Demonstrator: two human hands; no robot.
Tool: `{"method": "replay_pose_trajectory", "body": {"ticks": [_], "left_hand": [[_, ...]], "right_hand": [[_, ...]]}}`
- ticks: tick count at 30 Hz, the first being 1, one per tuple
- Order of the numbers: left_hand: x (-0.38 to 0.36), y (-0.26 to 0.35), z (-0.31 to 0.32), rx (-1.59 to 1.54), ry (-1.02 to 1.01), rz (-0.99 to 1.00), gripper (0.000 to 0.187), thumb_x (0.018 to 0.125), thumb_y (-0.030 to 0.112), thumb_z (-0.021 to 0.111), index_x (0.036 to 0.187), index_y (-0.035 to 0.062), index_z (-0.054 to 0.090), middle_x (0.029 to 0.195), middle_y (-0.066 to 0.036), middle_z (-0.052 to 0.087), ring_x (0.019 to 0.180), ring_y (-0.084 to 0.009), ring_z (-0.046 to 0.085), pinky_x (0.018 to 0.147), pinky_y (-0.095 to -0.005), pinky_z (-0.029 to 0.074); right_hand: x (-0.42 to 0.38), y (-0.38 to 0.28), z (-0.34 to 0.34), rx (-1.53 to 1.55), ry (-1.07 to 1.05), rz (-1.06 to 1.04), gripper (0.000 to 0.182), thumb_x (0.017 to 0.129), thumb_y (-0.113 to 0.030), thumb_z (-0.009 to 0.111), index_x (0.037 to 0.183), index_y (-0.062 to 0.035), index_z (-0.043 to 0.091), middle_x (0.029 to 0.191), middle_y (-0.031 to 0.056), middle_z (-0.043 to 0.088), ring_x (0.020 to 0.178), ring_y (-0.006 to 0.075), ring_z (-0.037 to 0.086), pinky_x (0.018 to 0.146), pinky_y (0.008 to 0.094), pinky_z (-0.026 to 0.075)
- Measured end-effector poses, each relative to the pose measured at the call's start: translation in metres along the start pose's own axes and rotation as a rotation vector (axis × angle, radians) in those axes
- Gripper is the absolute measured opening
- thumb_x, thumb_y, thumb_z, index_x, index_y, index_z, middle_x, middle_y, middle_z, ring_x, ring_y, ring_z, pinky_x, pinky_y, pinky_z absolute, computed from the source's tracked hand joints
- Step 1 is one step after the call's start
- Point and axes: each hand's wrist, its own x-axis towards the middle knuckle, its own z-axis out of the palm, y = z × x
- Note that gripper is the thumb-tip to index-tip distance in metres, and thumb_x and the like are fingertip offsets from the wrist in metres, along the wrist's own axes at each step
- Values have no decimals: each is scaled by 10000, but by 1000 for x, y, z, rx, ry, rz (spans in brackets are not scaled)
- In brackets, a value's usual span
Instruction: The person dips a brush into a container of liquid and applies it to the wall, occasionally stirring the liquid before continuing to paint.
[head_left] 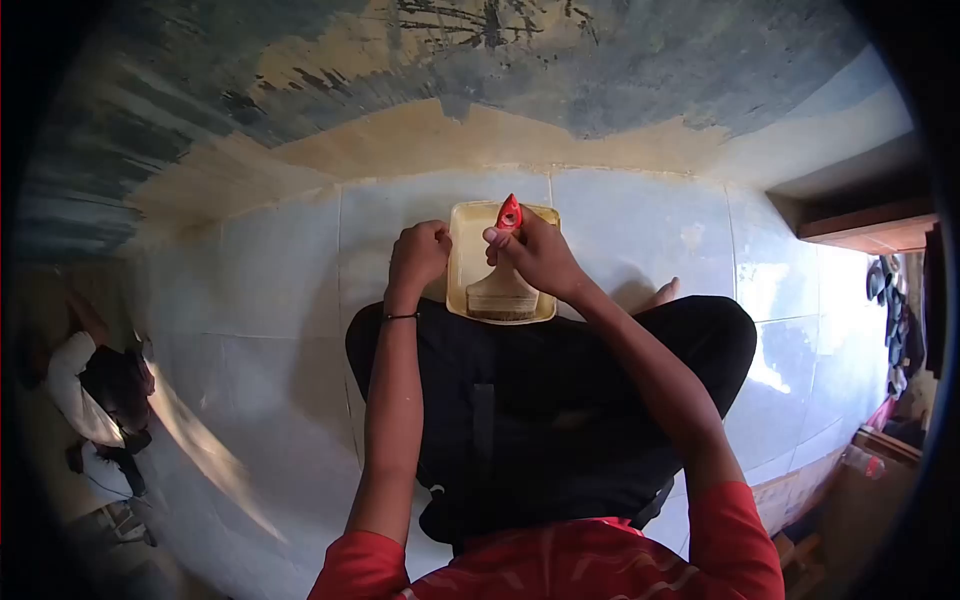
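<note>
A paintbrush with a red handle tip [510, 214] and wide pale bristles [502, 298] is in my right hand [545, 258], which is closed around its handle. The bristles point toward my lap and rest in a shallow yellowish tray [468, 222] on the floor, at its near end. At the tray's left rim is my left hand [418, 258], its fingers curled in against the edge. Part of the handle is hidden by my right fingers.
In front stands a wall [640, 90] with patchy dark and tan paint over the tiled floor [640, 230]. My crossed legs [560, 400] flank the tray's near side. Another person [100, 385] is on the left. A wooden shelf [870, 228] juts out on the right.
</note>
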Motion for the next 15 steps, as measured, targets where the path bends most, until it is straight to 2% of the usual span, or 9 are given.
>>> {"method": "replay_pose_trajectory", "body": {"ticks": [3,5,8,15], "left_hand": [[-2,-1,2,-28,17,-22,195,849,155,579,942,2,657,771,-128,680,635,-214,682,626,-309,518],[1,-1,1,-13,16,-7,195,854,155,572,941,2,657,768,-128,679,633,-214,682,627,-308,518],[0,1,-1,9,-10,-13,195,856,154,568,942,3,658,764,-125,679,635,-214,682,630,-308,518],[0,-2,2,6,-1,-9,190,841,140,569,941,7,660,764,-127,678,635,-215,681,634,-315,517]], "right_hand": [[-2,-1,0,6,7,6,325,913,-325,573,930,-5,517,720,69,646,705,153,641,685,297,489],[-1,-8,-1,-11,-24,80,283,946,-313,527,931,-33,487,756,41,630,737,113,608,699,277,472],[0,-2,2,10,15,48,316,915,-316,567,914,-3,525,721,71,645,704,153,640,678,299,487],[-2,-4,1,-28,15,-1,317,903,-317,588,912,-6,528,728,75,647,706,153,641,678,290,486]]}}
